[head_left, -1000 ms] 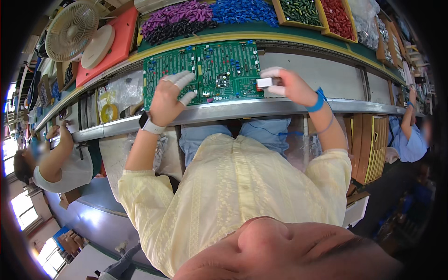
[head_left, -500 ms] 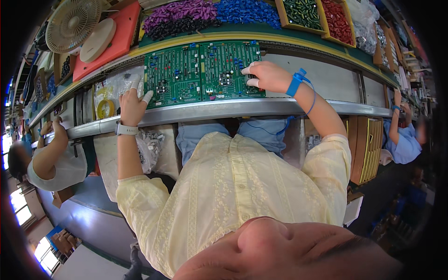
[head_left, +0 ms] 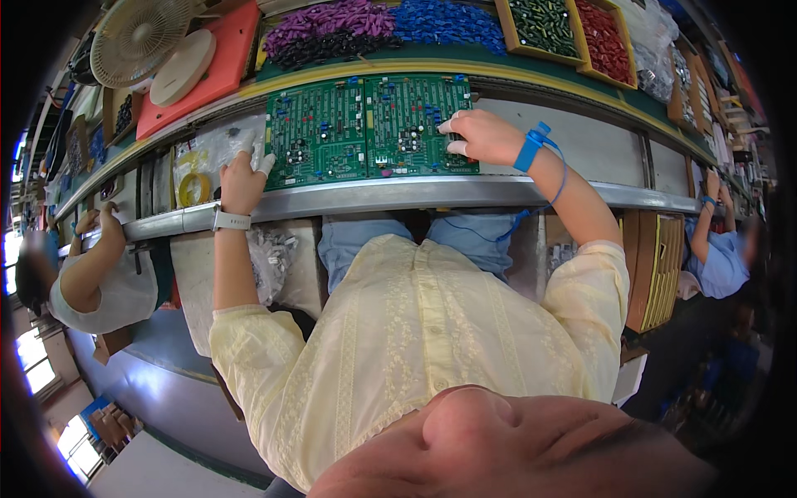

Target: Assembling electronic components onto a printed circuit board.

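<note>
A pair of green circuit boards, joined side by side and filled with small components, lies flat on the metal-edged bench rail in front of me. My left hand is at the boards' left edge, thumb and forefinger spread in white finger cots, the thumb close to or touching the edge. Over the right edge reaches my right hand. Its two white-capped fingertips rest apart on the right board near some blue components, with nothing visible between them. The undersides of its fingers are hidden. A blue wrist strap with a cord circles my right wrist.
Beyond the boards lie heaps of purple, black and blue parts. Open boxes hold green parts and red parts. A yellow tape roll lies left of my left hand. Co-workers sit at both sides.
The whole view has shifted slightly, so the boards appear a little farther right. My left hand sits slightly farther forward along the boards' edge; my right hand keeps its place on them.
</note>
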`<state>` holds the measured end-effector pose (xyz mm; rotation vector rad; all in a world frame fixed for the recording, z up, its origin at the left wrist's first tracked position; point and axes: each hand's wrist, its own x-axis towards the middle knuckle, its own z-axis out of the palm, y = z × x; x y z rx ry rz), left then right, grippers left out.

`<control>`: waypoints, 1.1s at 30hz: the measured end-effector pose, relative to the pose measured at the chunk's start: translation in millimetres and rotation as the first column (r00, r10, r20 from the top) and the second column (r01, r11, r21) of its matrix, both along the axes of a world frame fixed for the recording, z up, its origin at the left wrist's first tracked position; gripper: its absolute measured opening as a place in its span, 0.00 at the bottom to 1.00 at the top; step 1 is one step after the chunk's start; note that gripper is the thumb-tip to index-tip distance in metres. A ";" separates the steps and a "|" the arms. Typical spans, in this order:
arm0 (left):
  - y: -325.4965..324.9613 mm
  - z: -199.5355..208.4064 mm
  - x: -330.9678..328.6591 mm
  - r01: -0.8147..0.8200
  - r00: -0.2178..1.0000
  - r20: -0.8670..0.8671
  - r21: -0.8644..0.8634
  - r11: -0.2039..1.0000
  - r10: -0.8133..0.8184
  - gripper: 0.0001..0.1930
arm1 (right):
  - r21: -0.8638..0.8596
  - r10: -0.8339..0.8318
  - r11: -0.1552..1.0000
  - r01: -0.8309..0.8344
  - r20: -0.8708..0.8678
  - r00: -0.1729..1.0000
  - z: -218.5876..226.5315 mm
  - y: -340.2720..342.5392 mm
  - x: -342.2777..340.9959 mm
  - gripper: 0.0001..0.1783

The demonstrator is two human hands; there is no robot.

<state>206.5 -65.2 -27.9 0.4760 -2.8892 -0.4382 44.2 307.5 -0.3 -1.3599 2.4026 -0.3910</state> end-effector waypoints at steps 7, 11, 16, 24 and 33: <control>-0.7 -2.5 -1.2 -0.020 0.999 0.042 0.116 0.993 0.015 0.28 | -0.022 -0.008 1.000 0.008 -0.023 1.000 -2.7 -2.0 -1.0 0.19; 0.3 -3.3 -1.8 -0.005 1.000 0.018 0.124 0.992 0.002 0.28 | -0.042 -0.004 0.999 0.003 -0.027 1.000 -7.5 -0.2 -3.0 0.19; -0.3 -4.3 -1.3 0.010 1.000 0.011 0.116 0.993 -0.011 0.28 | -0.038 0.006 0.999 -0.008 -0.040 0.999 -7.0 -0.8 -2.3 0.19; 1.6 -5.0 -1.8 0.023 1.000 0.001 0.104 0.994 -0.023 0.28 | -0.027 -0.006 1.000 0.004 -0.087 0.996 -7.4 -4.1 4.9 0.16; 6.5 -1.4 -3.2 0.018 1.000 0.003 0.082 0.996 -0.018 0.27 | -0.001 0.012 1.000 -0.012 -0.099 0.995 -1.0 -8.6 5.3 0.14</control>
